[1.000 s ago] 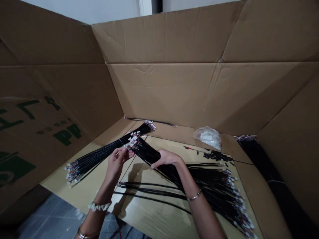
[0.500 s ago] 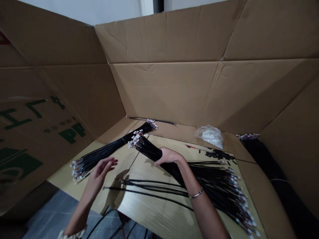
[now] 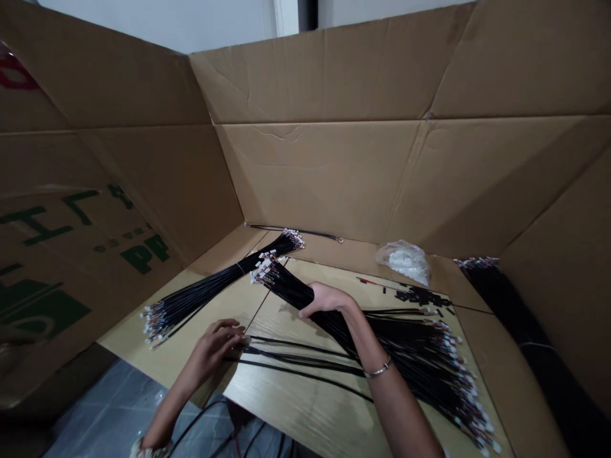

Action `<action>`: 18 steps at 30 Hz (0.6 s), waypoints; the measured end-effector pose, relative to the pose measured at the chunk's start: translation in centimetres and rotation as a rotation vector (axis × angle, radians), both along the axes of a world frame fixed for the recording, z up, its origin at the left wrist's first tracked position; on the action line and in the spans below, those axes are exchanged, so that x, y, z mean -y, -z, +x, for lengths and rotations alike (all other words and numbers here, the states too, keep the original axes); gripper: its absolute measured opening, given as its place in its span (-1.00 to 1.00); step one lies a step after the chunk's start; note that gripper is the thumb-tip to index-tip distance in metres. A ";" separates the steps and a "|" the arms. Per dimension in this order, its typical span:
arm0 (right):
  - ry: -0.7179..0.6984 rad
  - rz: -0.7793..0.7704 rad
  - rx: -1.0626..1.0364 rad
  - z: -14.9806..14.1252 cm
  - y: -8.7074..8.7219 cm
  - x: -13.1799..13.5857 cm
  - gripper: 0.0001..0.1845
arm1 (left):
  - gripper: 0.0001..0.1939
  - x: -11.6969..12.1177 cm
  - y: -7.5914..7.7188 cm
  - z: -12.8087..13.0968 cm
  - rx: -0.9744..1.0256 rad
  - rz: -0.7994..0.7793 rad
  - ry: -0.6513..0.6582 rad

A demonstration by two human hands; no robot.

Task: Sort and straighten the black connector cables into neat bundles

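Observation:
My right hand (image 3: 327,300) is wrapped round a thick bundle of black cables (image 3: 293,286), which have white connectors at the far left end. The bundle slants down to the right, under my forearm, where its other ends fan out. My left hand (image 3: 217,350) is at the left ends of several loose black cables (image 3: 300,366) near the table's front edge. Its fingers are stretched out and seem to touch those ends, though they hide them in part. A second cable bundle (image 3: 205,284), tied in the middle, lies behind my left hand.
Cardboard walls (image 3: 315,172) stand at the back and sides. Toward the back right are a clear bag of small white parts (image 3: 405,262), short black pieces (image 3: 420,296) and a thin red-and-black item (image 3: 368,280). Another tied cable bundle (image 3: 520,324) lies at the right wall.
My left hand has moved right and down, from beside the tied bundle to the ends of the loose cables. My right hand keeps its grip on the thick bundle.

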State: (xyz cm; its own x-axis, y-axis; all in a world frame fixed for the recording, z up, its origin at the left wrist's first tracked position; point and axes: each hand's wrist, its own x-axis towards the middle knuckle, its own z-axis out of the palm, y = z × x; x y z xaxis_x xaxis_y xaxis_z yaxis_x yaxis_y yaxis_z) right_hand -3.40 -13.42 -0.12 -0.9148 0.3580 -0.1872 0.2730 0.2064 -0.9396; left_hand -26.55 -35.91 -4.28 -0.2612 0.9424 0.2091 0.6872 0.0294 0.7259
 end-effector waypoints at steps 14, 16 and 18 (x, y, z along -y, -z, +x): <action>0.015 -0.067 -0.034 0.0 0.0 0.3 -0.65 | -0.67 -8.1 -2.8 4.3 1.144 0.219 -0.355; 0.015 -0.065 -0.028 0.0 0.0 0.3 -0.68 | -0.80 -8.6 -3.1 4.4 1.208 0.217 -0.357; 0.015 -0.062 -0.025 0.1 -0.1 0.3 -0.70 | -0.91 -9.0 -3.5 4.6 1.255 0.218 -0.359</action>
